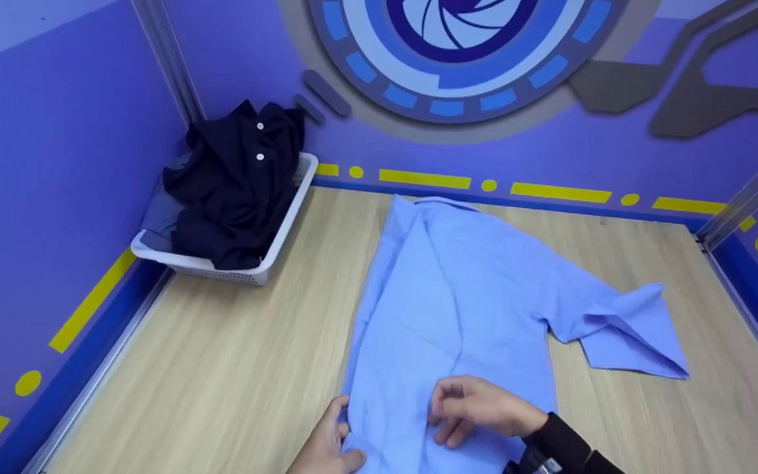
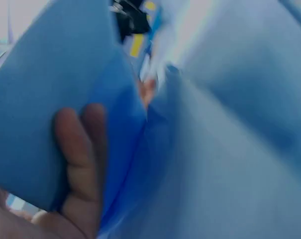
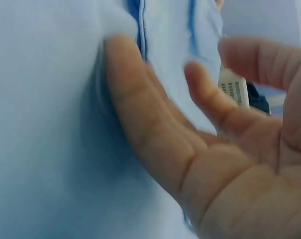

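Observation:
A light blue short-sleeved shirt (image 1: 484, 276) lies on the wooden table with its collar toward the back wall. One sleeve (image 1: 635, 332) spreads out to the right, while the left side is folded inward. My left hand (image 1: 329, 440) grips the shirt's left edge near the front; in the left wrist view its fingers (image 2: 80, 154) bend around the cloth. Over the lower part of the shirt is my right hand (image 1: 478, 409), fingers loosely bent and holding nothing. The right wrist view shows its fingertips (image 3: 123, 55) right at the fabric, thumb apart.
A white plastic basket (image 1: 287, 227) stands at the back left, heaped with dark clothing (image 1: 234, 191) with white buttons. Purple printed walls (image 1: 234, 39) enclose the wooden table (image 1: 241, 349) at the back and both sides. A black sleeve (image 1: 566, 441) covers the right forearm.

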Tool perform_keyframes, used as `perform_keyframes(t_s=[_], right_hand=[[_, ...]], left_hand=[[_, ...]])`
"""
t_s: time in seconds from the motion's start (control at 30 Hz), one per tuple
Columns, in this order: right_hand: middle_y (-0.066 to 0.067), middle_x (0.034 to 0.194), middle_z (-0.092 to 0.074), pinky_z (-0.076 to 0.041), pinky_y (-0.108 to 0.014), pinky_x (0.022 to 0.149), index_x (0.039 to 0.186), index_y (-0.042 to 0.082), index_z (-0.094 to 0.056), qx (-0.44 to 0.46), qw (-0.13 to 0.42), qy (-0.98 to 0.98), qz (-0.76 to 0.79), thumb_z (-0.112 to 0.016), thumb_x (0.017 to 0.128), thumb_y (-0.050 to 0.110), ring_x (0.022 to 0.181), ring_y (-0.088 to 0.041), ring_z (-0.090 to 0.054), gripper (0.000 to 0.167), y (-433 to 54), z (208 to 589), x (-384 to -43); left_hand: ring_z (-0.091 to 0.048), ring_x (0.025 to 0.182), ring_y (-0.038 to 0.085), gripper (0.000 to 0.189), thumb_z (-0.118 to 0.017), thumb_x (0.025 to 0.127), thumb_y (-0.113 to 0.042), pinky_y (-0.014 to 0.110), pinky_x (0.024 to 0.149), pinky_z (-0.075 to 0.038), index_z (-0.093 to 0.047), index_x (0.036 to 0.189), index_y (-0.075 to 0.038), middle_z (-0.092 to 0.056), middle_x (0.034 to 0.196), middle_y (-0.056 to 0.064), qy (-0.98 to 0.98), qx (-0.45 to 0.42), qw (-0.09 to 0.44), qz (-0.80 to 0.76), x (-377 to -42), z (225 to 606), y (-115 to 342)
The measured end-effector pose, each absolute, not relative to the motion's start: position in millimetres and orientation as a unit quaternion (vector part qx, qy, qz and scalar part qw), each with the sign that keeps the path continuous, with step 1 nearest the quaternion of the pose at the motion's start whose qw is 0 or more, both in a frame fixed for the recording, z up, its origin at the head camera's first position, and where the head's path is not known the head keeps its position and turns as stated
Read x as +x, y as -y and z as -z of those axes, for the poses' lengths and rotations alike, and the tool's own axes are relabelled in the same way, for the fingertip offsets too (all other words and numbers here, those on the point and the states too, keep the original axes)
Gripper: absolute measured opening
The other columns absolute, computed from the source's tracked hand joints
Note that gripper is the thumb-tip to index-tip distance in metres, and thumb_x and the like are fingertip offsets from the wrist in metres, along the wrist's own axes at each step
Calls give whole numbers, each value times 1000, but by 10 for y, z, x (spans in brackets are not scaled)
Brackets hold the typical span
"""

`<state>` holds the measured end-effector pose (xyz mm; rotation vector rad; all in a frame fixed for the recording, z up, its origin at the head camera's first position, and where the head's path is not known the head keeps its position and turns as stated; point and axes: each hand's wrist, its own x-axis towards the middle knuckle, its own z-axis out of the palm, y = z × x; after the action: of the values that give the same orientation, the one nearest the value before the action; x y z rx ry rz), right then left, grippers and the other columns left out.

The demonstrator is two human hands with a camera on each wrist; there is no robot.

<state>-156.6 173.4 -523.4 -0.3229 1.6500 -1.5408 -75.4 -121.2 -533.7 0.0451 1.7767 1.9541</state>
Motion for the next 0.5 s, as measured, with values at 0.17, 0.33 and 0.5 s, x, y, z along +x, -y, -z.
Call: perform_keyframes(t_s=[0.17, 0.33, 0.5], right_hand=[[-23, 106, -68, -63, -46, 75, 102, 6, -60, -42, 429, -610, 665, -60, 102, 17, 86, -34, -76, 11, -1782, 5237, -1662], [-18, 100, -72, -62, -44, 82, 113, 5, -64, -88, 498, -545, 669, -55, 104, 15, 89, -31, -76, 16, -1808, 5278, -1678], [-9, 99, -72, -61, -36, 84, 118, 0, -66, -126, 489, -522, 687, -51, 106, 13, 89, -21, -75, 23, -1816, 5309, -1669]], left_hand=[[-56, 129, 34, 90, -61, 84, 12, 48, 112, -42, -4, 153, 15, -58, 137, 23, -579, 20, 247, -776, -764, 5356, 1198], [-53, 131, 34, 93, -64, 84, 5, 50, 113, -40, -3, 153, 14, -53, 142, 23, -546, 29, 262, -795, -763, 5422, 1205], [-59, 121, 47, 94, -72, 85, -2, 60, 105, -46, -7, 150, 18, -59, 128, 33, -681, 54, 272, -678, -793, 5493, 1213]])
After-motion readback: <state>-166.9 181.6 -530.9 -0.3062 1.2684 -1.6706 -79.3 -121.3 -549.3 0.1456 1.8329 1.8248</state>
